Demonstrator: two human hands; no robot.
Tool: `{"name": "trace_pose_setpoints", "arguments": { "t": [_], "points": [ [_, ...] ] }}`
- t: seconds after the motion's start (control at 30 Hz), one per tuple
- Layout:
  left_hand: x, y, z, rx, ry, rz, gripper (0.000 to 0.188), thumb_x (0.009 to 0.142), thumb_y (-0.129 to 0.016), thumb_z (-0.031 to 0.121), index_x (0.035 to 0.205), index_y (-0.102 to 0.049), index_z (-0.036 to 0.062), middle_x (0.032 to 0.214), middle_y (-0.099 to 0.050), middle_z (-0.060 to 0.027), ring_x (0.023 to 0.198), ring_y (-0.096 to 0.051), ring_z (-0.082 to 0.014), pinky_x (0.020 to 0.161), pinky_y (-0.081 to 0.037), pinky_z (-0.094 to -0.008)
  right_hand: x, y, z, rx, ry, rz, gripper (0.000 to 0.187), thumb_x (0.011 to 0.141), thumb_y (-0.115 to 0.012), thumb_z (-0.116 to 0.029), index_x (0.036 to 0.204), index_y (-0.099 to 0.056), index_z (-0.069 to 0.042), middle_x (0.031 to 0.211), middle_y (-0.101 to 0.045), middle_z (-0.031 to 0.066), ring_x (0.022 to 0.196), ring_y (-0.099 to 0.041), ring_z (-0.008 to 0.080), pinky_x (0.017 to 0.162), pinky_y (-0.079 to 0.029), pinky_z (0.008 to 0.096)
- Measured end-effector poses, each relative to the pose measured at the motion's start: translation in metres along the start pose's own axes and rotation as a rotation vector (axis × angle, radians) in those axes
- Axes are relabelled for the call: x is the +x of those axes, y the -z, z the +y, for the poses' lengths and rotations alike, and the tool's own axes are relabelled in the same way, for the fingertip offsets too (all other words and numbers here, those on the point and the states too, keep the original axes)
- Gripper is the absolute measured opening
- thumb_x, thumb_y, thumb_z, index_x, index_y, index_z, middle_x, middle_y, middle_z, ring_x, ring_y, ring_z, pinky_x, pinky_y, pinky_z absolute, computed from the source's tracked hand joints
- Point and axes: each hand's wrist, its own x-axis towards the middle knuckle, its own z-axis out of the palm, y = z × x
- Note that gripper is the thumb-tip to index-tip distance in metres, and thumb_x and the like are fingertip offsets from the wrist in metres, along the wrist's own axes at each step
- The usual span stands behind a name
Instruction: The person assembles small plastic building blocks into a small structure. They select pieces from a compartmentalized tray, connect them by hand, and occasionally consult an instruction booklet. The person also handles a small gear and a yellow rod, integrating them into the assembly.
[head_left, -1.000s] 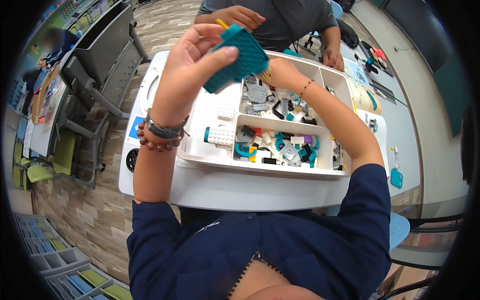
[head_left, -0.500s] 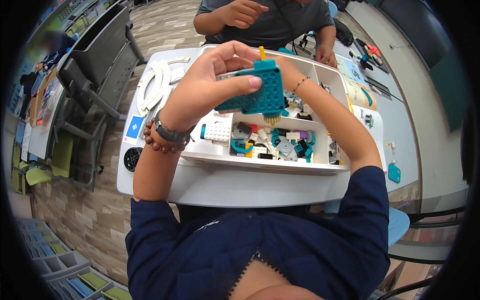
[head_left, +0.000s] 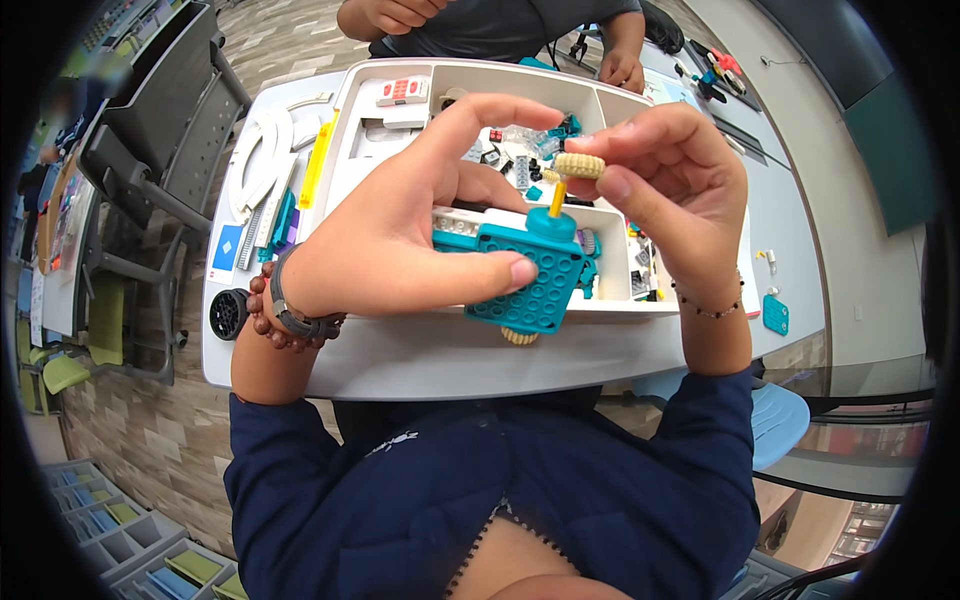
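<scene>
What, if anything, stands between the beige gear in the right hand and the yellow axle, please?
Nothing visible: the right hand holds the beige gear at the tip of the yellow axle, which sticks out of the teal block. Whether gear and axle touch is unclear.

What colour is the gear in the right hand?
Beige; the gear in the right hand shows best in the head view.
</scene>
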Motion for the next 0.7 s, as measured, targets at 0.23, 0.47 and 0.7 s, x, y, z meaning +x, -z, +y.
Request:
{"name": "trace_pose_setpoints", "arguments": {
  "t": [0.23, 0.47, 0.7],
  "points": [
    [0.0, -0.006, -0.004, 0.053, -0.026, -0.04, 0.074, 0.067, -0.069, 0.014, 0.128, -0.028, 0.0035, 0.087, -0.063, -0.014, 0.08, -0.059, -0.0144, 0.073, -0.043, -0.0245, -0.014, 0.001, 0.0, -0.259, 0.039, -0.068, 0.02, 0.078, -0.057, 0.012, 0.095, -0.052, 0.003, 0.095, -0.061, 0.0151, 0.096, -0.061, 0.0222, 0.084, -0.051, 0.0324],
    [-0.002, -0.009, -0.007, 0.119, -0.025, -0.034, 0.061, 0.07, -0.068, 0.011, 0.119, -0.032, 0.0038, 0.09, -0.063, -0.0152, 0.084, -0.059, -0.0152, 0.075, -0.044, -0.0254, -0.016, 0.004, 0.009, -0.441, 0.255, -0.05, 0.021, 0.074, -0.06, 0.012, 0.092, -0.061, 0.002, 0.09, -0.064, 0.01, 0.084, -0.064, 0.0154, 0.074, -0.054, 0.0256],
    [-0.003, -0.013, -0.007, 0.143, -0.037, 0.011, 0.06, 0.071, -0.066, 0.006, 0.119, -0.031, 0.0022, 0.092, -0.063, -0.015, 0.088, -0.059, -0.0161, 0.078, -0.044, -0.0257, -0.016, 0.005, 0.008, -0.677, 0.332, -0.061, 0.024, 0.067, -0.064, 0.011, 0.088, -0.063, -0.001, 0.082, -0.064, 0.0089, 0.072, -0.065, 0.0182, 0.066, -0.053, 0.0267]
  ]
}}
